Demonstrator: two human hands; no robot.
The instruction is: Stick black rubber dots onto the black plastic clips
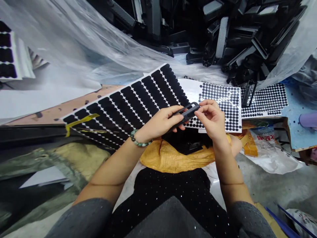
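- Above my lap (pixel 170 188), the carbon-patterned black plastic frame (pixel 186 113) lies across my body, its long axis rising toward my right hand (pixel 210 119).
- My left hand (pixel 156 123) wraps its lower end; my right fingertips (pixel 198 113) pinch the slotted upper end.
- Beyond it lies a sheet of black round pads (pixel 223 105).

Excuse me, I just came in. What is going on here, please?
A person holds a small black carbon-pattern frame in both hands: the left hand grips along its length and the right hand pinches its end. Below the hands lie white sheets of black round pads, one with smaller dots. A heap of similar black parts sits beyond them, beside clear plastic sheeting.
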